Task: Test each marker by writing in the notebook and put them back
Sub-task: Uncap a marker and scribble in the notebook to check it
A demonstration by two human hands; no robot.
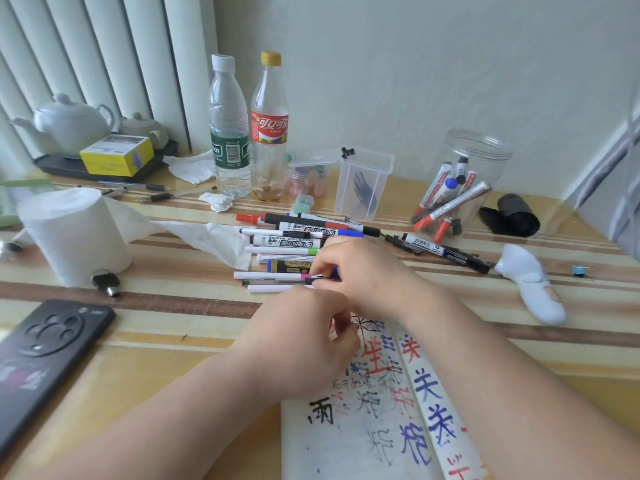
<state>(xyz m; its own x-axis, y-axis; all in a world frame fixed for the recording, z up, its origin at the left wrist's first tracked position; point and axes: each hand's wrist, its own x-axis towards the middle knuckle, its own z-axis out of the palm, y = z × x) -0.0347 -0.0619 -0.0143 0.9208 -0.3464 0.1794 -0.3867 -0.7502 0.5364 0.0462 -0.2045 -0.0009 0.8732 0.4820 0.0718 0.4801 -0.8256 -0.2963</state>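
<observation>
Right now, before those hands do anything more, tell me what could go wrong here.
1. The right hand pinches a thin pen at the edge of the loose marker pile; pulling it may set its neighbours rolling.
2. The arms cross the inked notebook; any wet strokes could smear.
3. Tested and untested markers may get mixed in that one pile.

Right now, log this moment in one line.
right hand: pinches thin pen at marker pile | left hand: curled above notebook, contents unclear
</observation>
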